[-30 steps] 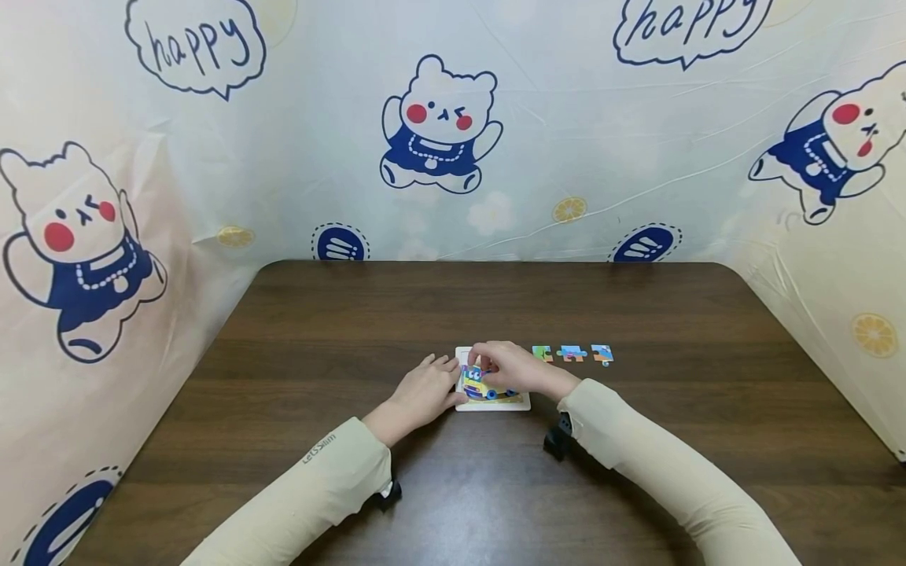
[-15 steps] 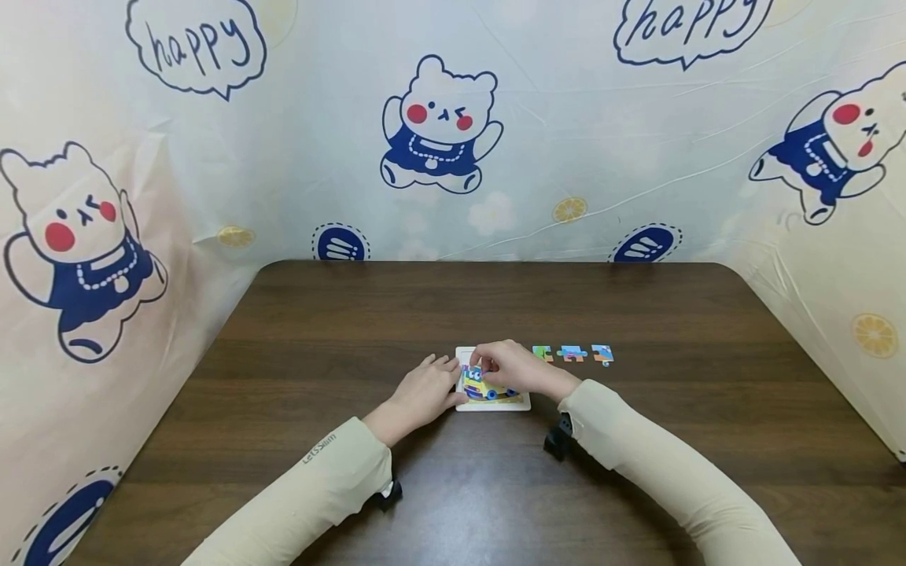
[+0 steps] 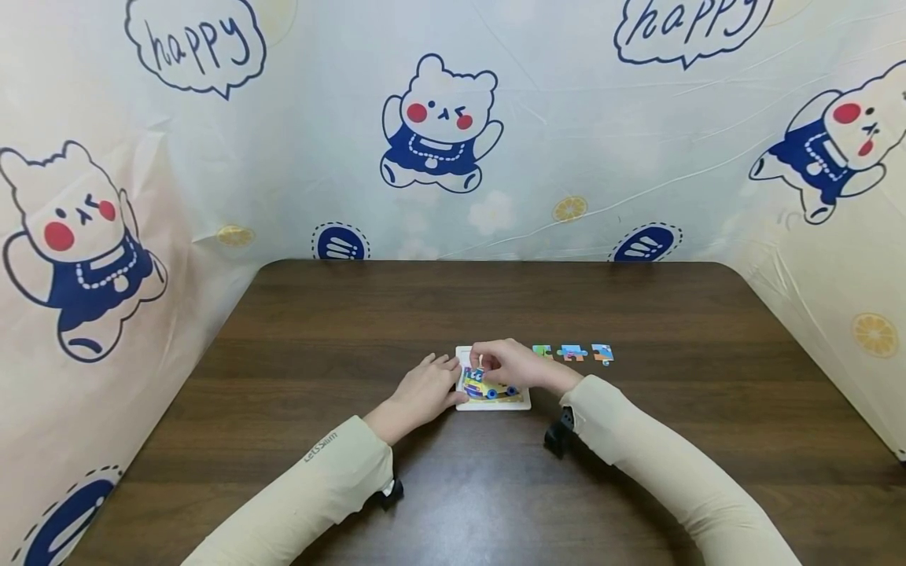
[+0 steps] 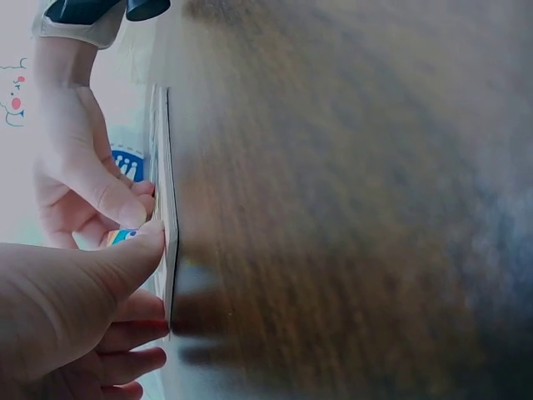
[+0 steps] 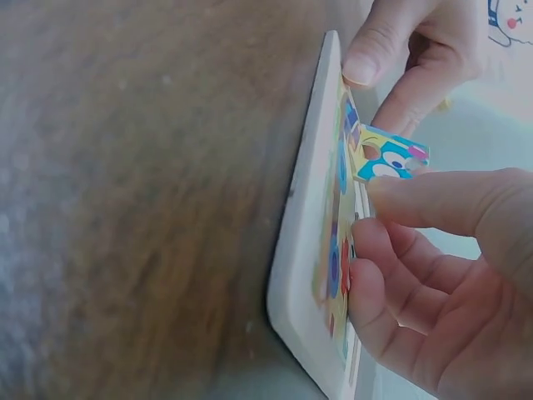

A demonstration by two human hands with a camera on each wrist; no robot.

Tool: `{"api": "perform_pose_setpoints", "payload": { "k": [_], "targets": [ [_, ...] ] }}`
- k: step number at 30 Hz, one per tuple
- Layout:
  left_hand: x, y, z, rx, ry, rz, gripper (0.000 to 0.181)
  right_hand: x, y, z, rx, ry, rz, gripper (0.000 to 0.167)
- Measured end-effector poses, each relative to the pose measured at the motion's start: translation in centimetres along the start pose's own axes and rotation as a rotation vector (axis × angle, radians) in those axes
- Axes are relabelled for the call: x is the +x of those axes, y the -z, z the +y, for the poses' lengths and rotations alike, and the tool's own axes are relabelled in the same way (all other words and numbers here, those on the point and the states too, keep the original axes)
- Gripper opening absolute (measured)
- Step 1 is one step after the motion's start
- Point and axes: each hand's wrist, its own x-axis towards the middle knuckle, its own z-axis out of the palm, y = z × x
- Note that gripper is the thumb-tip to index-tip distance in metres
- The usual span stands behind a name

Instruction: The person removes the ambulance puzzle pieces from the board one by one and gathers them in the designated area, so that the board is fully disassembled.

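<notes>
A white-framed jigsaw puzzle [image 3: 493, 406] with a yellow car picture lies on the table. My right hand [image 3: 511, 365] is over its upper part. Between thumb and fingers it pinches a puzzle piece [image 5: 391, 158] with cartoon eyes on blue, tilted up from the puzzle surface. Its other fingertips touch or hover just over the picture; I cannot tell which. My left hand [image 3: 422, 391] rests at the frame's left side, fingers extended, with the thumb [image 4: 150, 237] on the frame's edge. The right hand hides part of the puzzle in the head view.
Right of the puzzle, three loose puzzle pieces lie in a row: a green one [image 3: 542, 352], a blue one [image 3: 572, 353] and another blue one [image 3: 602, 354]. The brown wooden table [image 3: 340, 314] meets a printed cloth backdrop [image 3: 552, 141] behind.
The eyed piece in the right fingers has changed its tilt slightly, and the right hand has shifted only a little. My left hand stays in place.
</notes>
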Motion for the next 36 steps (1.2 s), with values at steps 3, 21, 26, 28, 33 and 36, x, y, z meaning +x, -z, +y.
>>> {"api": "perform_pose_setpoints", "payload": {
  "k": [3,21,26,28,33,36],
  "targets": [
    [0.0,0.1,0.1,-0.001,0.011,-0.008,0.05,0.0,0.1,0.1,0.072,-0.03,-0.005,0.012],
    [0.2,0.0,0.2,0.012,0.022,-0.014,0.045,0.1,0.7,0.0,0.241,-0.16,-0.046,0.01],
    [0.2,0.2,0.2,-0.006,0.022,-0.019,0.048,0.3,0.9,0.1,0.259,-0.156,-0.051,0.01],
    [0.1,0.3,0.2,-0.007,0.021,-0.019,0.048,0.3,0.9,0.0,0.27,-0.169,-0.044,0.008],
    [0.0,0.3,0.1,-0.007,0.013,-0.017,0.049,-0.1,1.0,0.1,0.318,-0.222,0.002,0.007],
    [0.0,0.2,0.0,-0.009,0.008,-0.02,0.05,-0.3,1.2,0.3,0.353,-0.248,0.032,0.01]
  ]
}}
